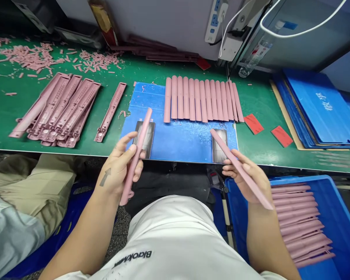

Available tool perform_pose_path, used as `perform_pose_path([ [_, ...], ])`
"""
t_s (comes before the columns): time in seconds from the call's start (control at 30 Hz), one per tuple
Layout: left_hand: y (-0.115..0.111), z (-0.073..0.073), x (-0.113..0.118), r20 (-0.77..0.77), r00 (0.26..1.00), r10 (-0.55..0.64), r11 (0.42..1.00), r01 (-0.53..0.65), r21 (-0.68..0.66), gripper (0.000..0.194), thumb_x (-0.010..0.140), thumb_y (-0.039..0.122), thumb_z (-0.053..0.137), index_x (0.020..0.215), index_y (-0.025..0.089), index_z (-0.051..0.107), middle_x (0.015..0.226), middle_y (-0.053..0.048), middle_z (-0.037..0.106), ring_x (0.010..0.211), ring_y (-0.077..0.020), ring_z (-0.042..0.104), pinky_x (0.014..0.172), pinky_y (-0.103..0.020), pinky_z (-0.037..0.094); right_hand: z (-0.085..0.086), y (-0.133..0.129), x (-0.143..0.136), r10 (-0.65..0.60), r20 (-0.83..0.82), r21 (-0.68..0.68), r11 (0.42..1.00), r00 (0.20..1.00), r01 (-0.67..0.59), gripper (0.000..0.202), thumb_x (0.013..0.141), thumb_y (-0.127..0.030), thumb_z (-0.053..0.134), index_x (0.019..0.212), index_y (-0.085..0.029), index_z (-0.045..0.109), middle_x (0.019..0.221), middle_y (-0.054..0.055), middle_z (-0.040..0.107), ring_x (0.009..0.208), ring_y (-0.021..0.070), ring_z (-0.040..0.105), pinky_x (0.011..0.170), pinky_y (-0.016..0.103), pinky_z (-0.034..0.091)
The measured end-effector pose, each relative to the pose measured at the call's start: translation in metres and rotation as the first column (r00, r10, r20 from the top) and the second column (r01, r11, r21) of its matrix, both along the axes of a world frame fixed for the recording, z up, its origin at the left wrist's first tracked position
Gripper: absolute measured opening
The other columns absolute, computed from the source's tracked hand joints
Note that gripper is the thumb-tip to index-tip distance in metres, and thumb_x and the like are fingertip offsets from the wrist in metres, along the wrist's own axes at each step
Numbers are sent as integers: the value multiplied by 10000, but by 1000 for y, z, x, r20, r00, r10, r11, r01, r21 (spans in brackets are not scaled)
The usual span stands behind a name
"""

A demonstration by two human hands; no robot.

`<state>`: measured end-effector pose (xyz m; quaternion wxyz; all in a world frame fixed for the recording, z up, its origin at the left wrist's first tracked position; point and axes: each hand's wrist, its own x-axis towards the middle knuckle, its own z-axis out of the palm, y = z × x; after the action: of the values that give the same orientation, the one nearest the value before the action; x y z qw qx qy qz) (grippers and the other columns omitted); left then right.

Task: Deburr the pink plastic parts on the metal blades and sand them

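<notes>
My left hand (124, 165) is closed round a long pink plastic strip (137, 155), held upright and leaning slightly right over the front edge of the bench. A second pink strip (242, 169) rests in my right hand (247, 175), its top end tilted to the left. Behind them, a row of similar pink strips (196, 99) lies side by side on a blue sheet (175, 144). Two dark grey pads sit on the sheet's near edge, the left pad (148, 138) behind my left hand's strip and the right pad (219, 149) behind the other strip's tip.
On the green bench, a pile of pink strips (61, 109) and a single strip (111, 112) lie left, with pink scraps (29, 58) behind. Red cards (281, 136) and stacked blue sheets (323, 105) are right. A blue bin (342, 206) holds strips below. Another person's leg (46, 182) is left.
</notes>
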<state>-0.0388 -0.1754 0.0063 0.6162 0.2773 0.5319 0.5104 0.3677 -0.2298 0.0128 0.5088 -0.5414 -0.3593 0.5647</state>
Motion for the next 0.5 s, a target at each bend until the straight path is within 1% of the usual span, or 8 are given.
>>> perform_pose_path([
  [0.07,-1,8,3,51,996,76,997,-76,-6,524,908,402,943,1360,290,703,825,40,706,435,-89,524,313,-155,380,9,3,8,-3,-41,80,997,999,6,556,966,-611,829,1399,-265,872,1225,138,903,1063,346,901,942,553,788],
  [0.13,0,15,5,99,989,106,994,-103,-32,414,868,334,926,1230,244,748,867,-4,743,513,-116,617,321,-152,422,15,8,14,-8,-12,140,990,1000,10,570,964,-656,807,1389,-282,882,1247,140,905,1117,367,900,962,574,781],
  [0.2,0,17,4,137,987,80,997,-76,-33,460,803,272,903,1246,221,789,1012,-79,817,727,-193,783,392,-178,550,17,12,17,-46,91,174,984,995,29,567,931,-632,885,1394,-306,874,1255,124,906,1115,358,901,946,553,781],
  [0.27,-1,12,0,131,991,33,999,-35,14,623,714,219,941,1323,228,810,1184,-120,853,959,-261,860,508,-215,664,15,17,16,-134,253,202,976,958,83,554,881,-577,985,1355,-313,872,1154,93,911,986,320,900,875,506,778],
  [0.33,1,3,-7,38,999,10,998,-13,66,719,643,219,1040,1329,227,825,1204,-119,862,997,-282,873,587,-254,717,11,26,18,-239,454,259,957,858,129,473,874,-590,1008,1219,-293,881,919,47,865,754,266,831,759,460,745],
  [0.4,10,-5,-12,-154,988,28,993,-10,113,693,646,299,1112,1281,198,855,1015,-93,856,815,-247,841,563,-267,688,7,43,24,-362,642,384,915,676,125,443,895,-684,960,1027,-274,859,790,34,782,683,250,753,757,476,713],
  [0.43,18,-5,-11,-262,964,55,987,-14,158,614,680,335,1114,1224,182,873,877,-60,817,700,-208,781,533,-255,642,4,56,27,-423,690,456,884,587,101,483,911,-746,915,935,-271,830,779,49,759,712,267,746,802,515,707],
  [0.5,41,2,-3,-400,909,115,957,7,290,331,765,305,1060,1006,177,873,690,8,674,594,-144,633,521,-230,534,-1,88,28,-495,693,551,833,523,58,581,973,-840,789,823,-278,773,834,114,770,826,328,774,906,604,690],
])
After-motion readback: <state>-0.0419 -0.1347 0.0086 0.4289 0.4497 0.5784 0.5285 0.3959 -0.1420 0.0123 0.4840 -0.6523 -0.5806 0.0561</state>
